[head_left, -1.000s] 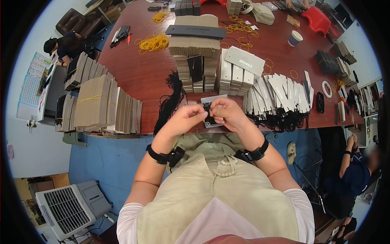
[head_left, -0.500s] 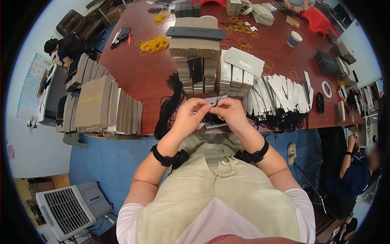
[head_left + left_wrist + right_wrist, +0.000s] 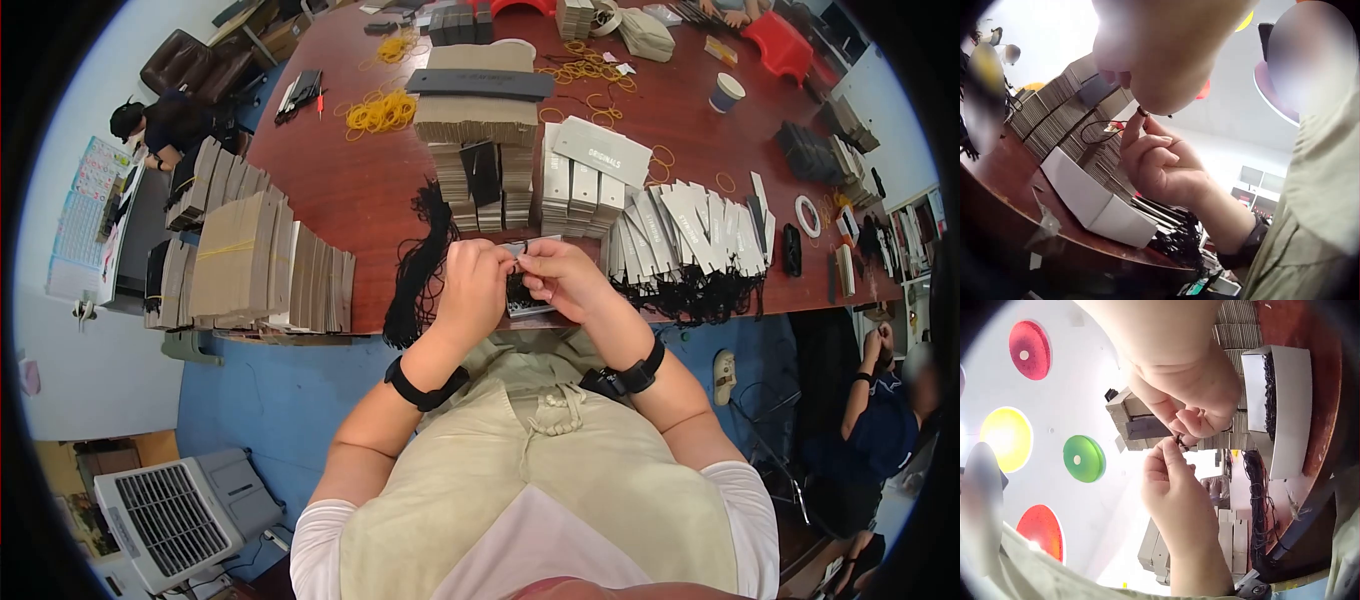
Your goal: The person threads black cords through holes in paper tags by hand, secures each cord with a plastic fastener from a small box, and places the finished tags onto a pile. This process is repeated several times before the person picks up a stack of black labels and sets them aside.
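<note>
Both hands meet over the table's front edge, fingertips to fingertips. My left hand (image 3: 475, 285) and my right hand (image 3: 562, 278) pinch a thin black cord (image 3: 1180, 442) between thumbs and fingers. In the left wrist view, a small dark piece (image 3: 1142, 112) shows at the right fingertips, with a loop of cord beside it. Under the hands stands an open white box (image 3: 1291, 419) with small black things inside. To the left of the hands, a bundle of black cords (image 3: 415, 285) hangs over the table edge.
White printed tags (image 3: 690, 225) with black strings fan out at right. Stacked cardboard tags (image 3: 475, 115) rise ahead, and more bundles (image 3: 240, 255) stand at left. Yellow rubber bands (image 3: 380, 112) and a paper cup (image 3: 727, 93) lie farther back.
My left hand has turned and moved in, its back now facing up more. The cord end that stuck up above the fingers half a second ago is lower now. The right hand stays nearly in place.
</note>
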Available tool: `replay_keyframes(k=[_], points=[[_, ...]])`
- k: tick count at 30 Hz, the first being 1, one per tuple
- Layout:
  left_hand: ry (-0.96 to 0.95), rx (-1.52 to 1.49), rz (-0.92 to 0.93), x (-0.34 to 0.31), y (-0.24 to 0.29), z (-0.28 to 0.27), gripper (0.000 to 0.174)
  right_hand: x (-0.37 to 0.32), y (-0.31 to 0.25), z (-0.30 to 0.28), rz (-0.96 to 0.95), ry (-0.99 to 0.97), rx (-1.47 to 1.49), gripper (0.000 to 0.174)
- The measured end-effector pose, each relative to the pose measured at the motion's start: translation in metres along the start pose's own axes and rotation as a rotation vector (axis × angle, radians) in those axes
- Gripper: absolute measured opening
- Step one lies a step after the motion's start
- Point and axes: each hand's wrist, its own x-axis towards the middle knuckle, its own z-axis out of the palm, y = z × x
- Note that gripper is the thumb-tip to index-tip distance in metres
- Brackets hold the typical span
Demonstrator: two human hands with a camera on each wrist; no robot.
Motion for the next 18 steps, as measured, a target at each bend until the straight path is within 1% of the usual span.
replay_keyframes(k=[2, 6, 8, 9, 12, 15, 18], points=[[-0.004, 0.014, 0.054, 0.0, -0.001, -0.001, 0.017, 0.0, -0.004, -0.001, 0.062, 0.001, -0.023, 0.01], [-0.038, -0.025, 0.099, -0.003, -0.004, -0.005, 0.021, 0.002, -0.006, 0.0, 0.076, 0.004, -0.016, 0.011], [-0.025, -0.069, 0.024, -0.003, -0.006, -0.006, 0.018, 0.004, -0.003, -0.003, 0.059, -0.003, -0.003, 0.01], [-0.017, -0.092, -0.013, -0.003, -0.007, -0.006, 0.018, 0.004, -0.003, -0.003, 0.019, 0.011, -0.027, 0.01], [-0.133, -0.424, -0.401, -0.009, -0.004, -0.01, 0.012, 0.002, -0.003, 0.0, -0.081, 0.045, -0.093, 0.01], [-0.187, -0.692, -0.609, -0.019, -0.014, -0.004, 0.011, 0.0, -0.002, 0.003, -0.144, 0.069, -0.145, 0.012], [-0.177, -0.8, -0.677, -0.02, -0.017, -0.001, 0.012, 0.0, 0.0, 0.002, -0.207, 0.087, -0.193, 0.013]])
